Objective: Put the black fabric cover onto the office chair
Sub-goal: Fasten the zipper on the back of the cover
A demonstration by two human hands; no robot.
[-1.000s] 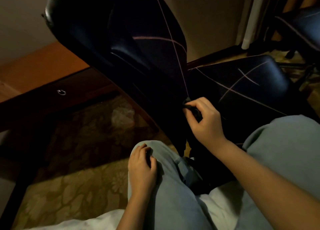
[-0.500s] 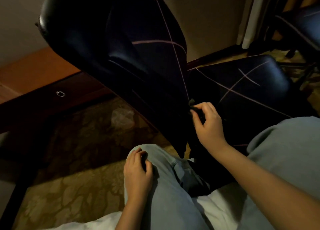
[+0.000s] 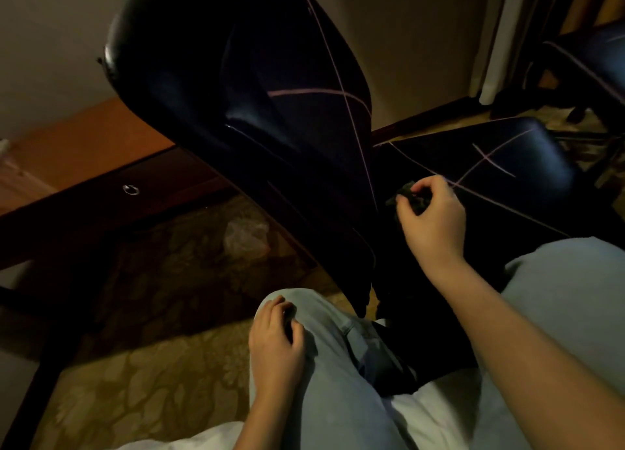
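- Black fabric cover [image 3: 490,192], crossed by thin pale lines, lies over the seat and part of the backrest of the office chair [image 3: 152,70].
- The right grip [image 3: 436,219] pinches a bunched bit of the cover where seat meets backrest.
- The left grip [image 3: 275,341] rests loosely curled on a knee in pale blue jeans [image 3: 338,399], holding nothing.
- Patterned carpet [image 3: 135,382] lies beneath.

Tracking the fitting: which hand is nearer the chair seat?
Right. The right hand pinches bunched black fabric over the chair seat; the left hand rests on a knee, well short of it.
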